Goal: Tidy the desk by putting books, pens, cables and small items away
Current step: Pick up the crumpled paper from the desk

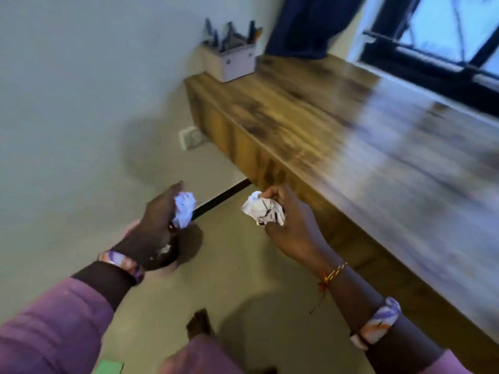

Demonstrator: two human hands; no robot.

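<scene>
left hand (159, 225) grips a paper wad (184, 209), right hand (290, 222) another wad (263, 209), off the desk's (324, 136) front edge; likely binning scraps; next needs a bin, none visible.

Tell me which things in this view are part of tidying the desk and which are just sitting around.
Part of the job:
- crumpled paper in left hand
- crumpled paper in right hand
- wooden desk
- pen holder at the desk's far corner

Just there:
- blue curtain
- window
- wall socket
- green object at the bottom edge
</scene>
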